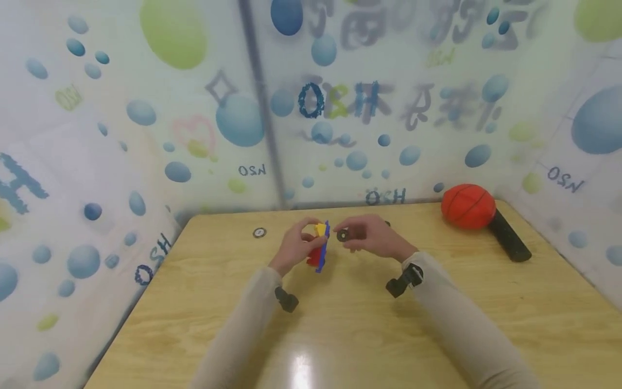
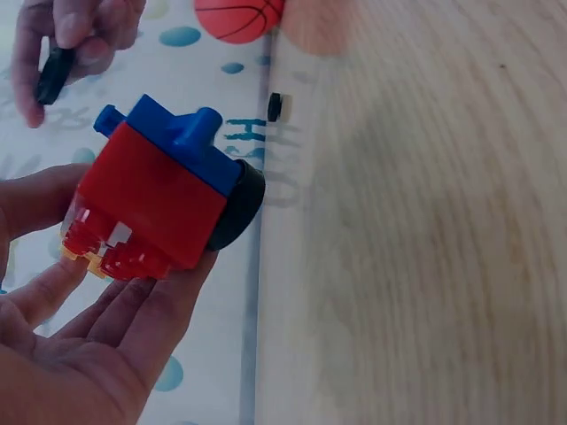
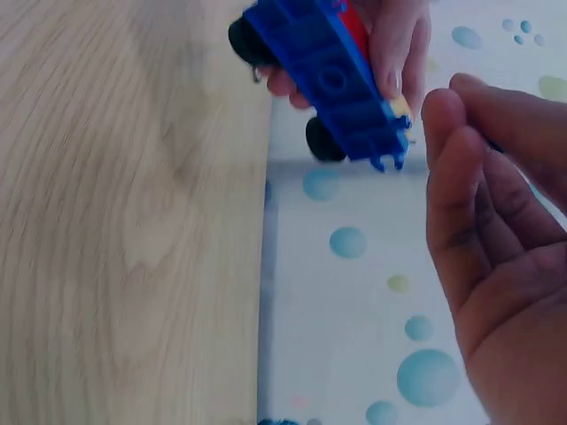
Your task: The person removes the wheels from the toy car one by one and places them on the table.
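My left hand (image 1: 293, 248) grips a toy block car (image 1: 317, 258) tilted on its side above the table. Its base (image 3: 328, 84) is blue, with a red block (image 2: 155, 190) and a yellow one (image 1: 320, 229) on it. Two black wheels (image 3: 326, 140) are on one side of the base; in the left wrist view bare blue axle stubs (image 2: 202, 128) show on the other. Just right of the car, my right hand (image 1: 374, 236) pinches a loose black wheel (image 1: 343, 235) between thumb and fingers, apart from the car. Its fingers mostly hide this wheel in the right wrist view.
A round dark disc with a pale centre (image 1: 259, 232) lies at the table's back left. Another small black wheel (image 2: 275, 107) lies beyond my right hand. At the back right are a red basketball-patterned ball (image 1: 468, 206) and a black cylinder (image 1: 509, 236). Printed curtains surround the wooden table (image 1: 350, 324).
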A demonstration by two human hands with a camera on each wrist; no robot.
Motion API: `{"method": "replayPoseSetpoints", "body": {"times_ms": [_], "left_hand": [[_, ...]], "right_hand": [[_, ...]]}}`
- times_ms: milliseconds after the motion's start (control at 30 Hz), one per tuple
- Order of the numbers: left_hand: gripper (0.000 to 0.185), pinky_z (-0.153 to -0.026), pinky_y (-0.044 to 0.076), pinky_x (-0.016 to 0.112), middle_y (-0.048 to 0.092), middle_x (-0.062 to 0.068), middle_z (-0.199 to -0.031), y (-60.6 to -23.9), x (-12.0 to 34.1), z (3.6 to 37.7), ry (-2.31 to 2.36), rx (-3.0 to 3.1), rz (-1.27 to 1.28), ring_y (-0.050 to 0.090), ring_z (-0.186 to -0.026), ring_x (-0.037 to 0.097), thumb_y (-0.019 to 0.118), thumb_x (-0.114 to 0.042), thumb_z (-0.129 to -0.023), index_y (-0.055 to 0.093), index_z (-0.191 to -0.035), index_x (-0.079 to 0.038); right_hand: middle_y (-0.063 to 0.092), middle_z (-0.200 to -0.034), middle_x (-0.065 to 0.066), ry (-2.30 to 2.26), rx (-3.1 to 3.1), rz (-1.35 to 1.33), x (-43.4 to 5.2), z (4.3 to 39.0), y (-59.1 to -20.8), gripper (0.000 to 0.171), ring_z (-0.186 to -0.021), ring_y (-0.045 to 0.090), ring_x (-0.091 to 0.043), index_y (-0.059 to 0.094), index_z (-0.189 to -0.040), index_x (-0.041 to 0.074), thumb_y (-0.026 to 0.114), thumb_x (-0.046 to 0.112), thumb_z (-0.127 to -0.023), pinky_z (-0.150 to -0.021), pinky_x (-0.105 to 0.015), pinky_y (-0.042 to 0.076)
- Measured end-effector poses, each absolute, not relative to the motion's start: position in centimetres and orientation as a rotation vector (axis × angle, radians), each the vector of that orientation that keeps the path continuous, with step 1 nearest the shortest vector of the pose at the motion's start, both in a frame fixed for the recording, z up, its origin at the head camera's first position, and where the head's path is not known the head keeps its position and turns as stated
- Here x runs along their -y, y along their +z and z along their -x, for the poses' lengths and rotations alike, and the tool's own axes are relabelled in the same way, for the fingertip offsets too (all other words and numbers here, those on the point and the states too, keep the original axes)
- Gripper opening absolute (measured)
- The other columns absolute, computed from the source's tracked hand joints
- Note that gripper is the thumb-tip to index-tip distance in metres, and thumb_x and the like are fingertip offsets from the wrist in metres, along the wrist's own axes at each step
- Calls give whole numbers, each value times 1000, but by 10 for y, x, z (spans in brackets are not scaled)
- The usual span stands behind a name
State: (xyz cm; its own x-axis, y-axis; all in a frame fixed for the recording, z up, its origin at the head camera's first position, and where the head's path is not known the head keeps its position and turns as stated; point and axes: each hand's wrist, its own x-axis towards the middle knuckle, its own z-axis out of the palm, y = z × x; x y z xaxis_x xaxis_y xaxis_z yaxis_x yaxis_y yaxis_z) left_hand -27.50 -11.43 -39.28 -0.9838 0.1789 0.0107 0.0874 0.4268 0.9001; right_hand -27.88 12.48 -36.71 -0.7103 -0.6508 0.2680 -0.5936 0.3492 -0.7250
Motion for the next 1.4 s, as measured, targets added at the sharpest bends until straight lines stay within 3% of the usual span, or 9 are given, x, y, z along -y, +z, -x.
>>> {"method": "replayPoseSetpoints", "body": {"times_ms": [167,467,700,933,1100,1200,1267,1400], "left_hand": [[42,-71,59,31,69,17,-109,-398,118,273,1608,-2577,-228,67,-95,22,74,-25,-92,58,-131,-26],[38,-68,57,29,68,17,-109,-405,125,267,1612,-2558,-207,66,-94,22,73,-24,-92,60,-127,-28],[38,-66,56,28,68,16,-109,-407,132,263,1629,-2539,-169,67,-93,22,73,-25,-92,60,-127,-30],[40,-69,58,29,69,16,-108,-405,130,267,1597,-2554,-192,68,-91,21,73,-27,-93,59,-130,-29],[40,-70,58,30,69,17,-109,-402,127,267,1572,-2566,-197,68,-91,22,73,-26,-93,58,-131,-28],[41,-70,58,30,69,17,-109,-399,126,266,1572,-2566,-203,67,-92,22,72,-26,-93,58,-131,-28],[41,-70,58,29,69,17,-109,-399,126,267,1573,-2569,-210,67,-91,21,72,-26,-93,58,-131,-27],[40,-69,57,29,70,16,-108,-399,126,267,1577,-2573,-218,67,-91,21,73,-26,-93,59,-130,-27]], "right_hand": [[75,-85,-8,-1230,-2611,1064,-140,285,-376,35,-71,71,-28,68,-126,13,72,9,-91,-60,-29,57],[77,-99,-6,-1090,-2797,829,-179,306,-393,37,-81,68,-12,71,-122,9,78,11,-86,-66,-27,55],[71,-93,-13,-1094,-2854,551,-216,323,-405,37,-76,61,-18,71,-122,8,78,13,-86,-60,-28,48],[72,-102,-22,-1082,-2840,350,-237,334,-411,39,-79,67,-23,69,-125,8,76,17,-88,-61,-29,52],[73,-108,-22,-972,-2915,287,-241,344,-419,38,-96,66,-32,71,-122,7,76,20,-86,-76,-36,51],[72,-113,-23,-863,-3000,269,-239,350,-426,37,-110,62,-42,73,-118,8,76,21,-83,-96,-55,40],[71,-119,-23,-809,-3042,261,-236,354,-430,36,-118,58,-46,74,-116,9,76,22,-83,-102,-64,29],[68,-128,-22,-806,-3067,171,-231,357,-435,32,-125,51,-51,75,-116,14,75,23,-85,-107,-68,21]]}}
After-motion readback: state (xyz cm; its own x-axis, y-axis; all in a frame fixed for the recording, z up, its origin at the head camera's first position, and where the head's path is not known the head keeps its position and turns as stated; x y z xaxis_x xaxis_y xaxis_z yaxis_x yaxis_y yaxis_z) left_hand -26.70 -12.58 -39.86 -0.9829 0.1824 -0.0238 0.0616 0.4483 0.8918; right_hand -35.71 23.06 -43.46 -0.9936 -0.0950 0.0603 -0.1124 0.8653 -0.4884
